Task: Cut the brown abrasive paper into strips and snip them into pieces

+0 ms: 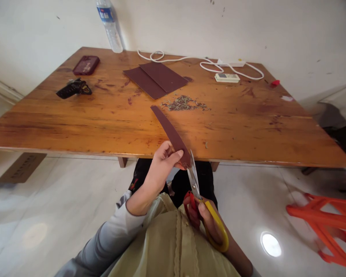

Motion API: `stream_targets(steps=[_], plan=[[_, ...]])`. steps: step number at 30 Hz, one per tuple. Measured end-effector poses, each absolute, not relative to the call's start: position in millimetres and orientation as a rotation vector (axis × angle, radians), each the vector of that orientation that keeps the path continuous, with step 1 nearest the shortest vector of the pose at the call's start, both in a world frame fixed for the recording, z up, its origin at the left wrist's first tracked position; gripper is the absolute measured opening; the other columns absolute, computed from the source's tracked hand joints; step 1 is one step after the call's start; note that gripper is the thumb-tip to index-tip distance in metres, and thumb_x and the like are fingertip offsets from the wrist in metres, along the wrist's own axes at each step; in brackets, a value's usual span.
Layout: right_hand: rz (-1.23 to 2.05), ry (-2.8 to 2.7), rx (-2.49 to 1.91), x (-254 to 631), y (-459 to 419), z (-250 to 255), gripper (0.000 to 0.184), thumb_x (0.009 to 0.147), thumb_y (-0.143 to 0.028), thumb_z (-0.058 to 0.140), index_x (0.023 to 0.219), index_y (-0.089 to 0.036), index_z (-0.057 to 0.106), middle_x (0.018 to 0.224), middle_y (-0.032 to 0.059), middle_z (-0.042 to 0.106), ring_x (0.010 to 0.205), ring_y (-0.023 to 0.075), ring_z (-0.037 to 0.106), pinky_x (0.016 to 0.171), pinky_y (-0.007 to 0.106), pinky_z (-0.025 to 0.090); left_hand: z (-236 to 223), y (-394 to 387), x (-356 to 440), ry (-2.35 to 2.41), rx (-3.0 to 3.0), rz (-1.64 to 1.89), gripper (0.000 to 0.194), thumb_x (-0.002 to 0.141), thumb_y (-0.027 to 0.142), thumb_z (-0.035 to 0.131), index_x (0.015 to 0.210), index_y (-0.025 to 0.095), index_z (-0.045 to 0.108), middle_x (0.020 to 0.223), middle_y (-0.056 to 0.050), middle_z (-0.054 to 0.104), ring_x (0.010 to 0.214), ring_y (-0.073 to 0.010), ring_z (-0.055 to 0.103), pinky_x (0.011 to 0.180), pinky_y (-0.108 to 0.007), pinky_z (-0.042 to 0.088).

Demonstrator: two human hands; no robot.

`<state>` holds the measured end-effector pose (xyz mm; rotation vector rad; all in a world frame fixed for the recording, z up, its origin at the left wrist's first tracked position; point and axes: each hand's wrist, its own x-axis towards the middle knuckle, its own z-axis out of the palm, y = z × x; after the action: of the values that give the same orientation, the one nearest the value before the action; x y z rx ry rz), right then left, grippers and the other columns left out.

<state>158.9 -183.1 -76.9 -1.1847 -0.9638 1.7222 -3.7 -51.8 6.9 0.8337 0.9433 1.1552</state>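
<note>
Between the thumb and fingers of my left hand (165,163) is a long dark maroon strip (170,130), stiff like card or sandpaper, slanting up over the table's front edge. My right hand (206,215) grips a pair of scissors (194,181) by its red and yellow handles. The blades are slightly apart at the strip's lower end, close to my left fingertips. Farther back on the table lie two maroon sheets (155,79), one partly over the other. A pile of small clippings (184,103) is spread in front of them.
On the wooden table (103,130) are a maroon case (86,65), black keys or a key pouch (74,88), a water bottle (111,29), a white cable (184,58), a power strip (232,62) and a remote (227,78). An orange stool (325,215) stands right; cardboard (21,168) lies left.
</note>
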Motion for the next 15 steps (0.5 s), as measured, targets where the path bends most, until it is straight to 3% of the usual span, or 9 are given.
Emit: stream_targets(steps=[4, 15], plan=[[1.711, -1.006, -1.208, 160.7, -185.9, -73.8, 0.072, 0.088, -0.090, 0.060, 0.095, -0.018, 0.071, 0.058, -0.0081, 0.041, 0.048, 0.0109, 0.032, 0.047, 0.025, 0.027, 7.8, -48.1, -5.0, 0.976, 0.781, 1.247, 0.037, 0.078, 0.048, 0.086, 0.078, 0.020, 0.061, 0.071, 0.003, 0.063, 0.061, -0.0115, 0.060, 0.056, -0.023, 0.054], [1.790, -0.982, -1.141, 155.7, -184.8, -62.0, 0.073, 0.086, -0.091, 0.061, 0.090, -0.018, 0.069, 0.057, -0.0078, 0.040, 0.049, 0.0110, 0.029, 0.047, 0.026, 0.026, 13.4, -34.6, -14.9, 0.999, 0.715, 1.373, 0.038, 0.069, 0.039, 0.091, 0.063, 0.020, 0.059, 0.064, 0.004, 0.059, 0.057, -0.0096, 0.054, 0.054, -0.021, 0.051]])
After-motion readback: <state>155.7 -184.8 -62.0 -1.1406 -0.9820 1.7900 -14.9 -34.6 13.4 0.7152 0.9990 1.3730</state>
